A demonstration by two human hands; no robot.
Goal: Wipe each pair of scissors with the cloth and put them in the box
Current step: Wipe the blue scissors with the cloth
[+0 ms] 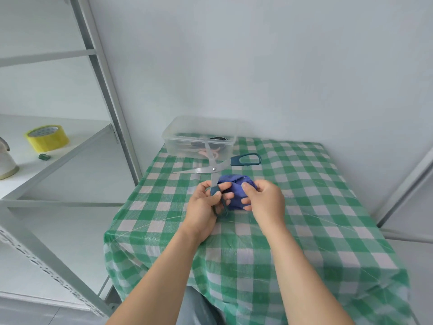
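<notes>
Over the checked table (311,184), left hand (202,208) grips wide-splayed teal-handled scissors (214,169), right hand (266,202) clutches the blue cloth (234,184).

Left hand (202,204) grips open teal-handled scissors (214,169) just before the clear box (199,137); right hand (263,199) clutches a bunched blue cloth (234,184).

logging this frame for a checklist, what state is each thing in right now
scissors, blades spread wide open, one handle gripped by the left hand
cloth, bunched up, held in the right hand
box, no lid on, pink handles showing inside
tape roll, lying flat on the shelf, untouched
</notes>
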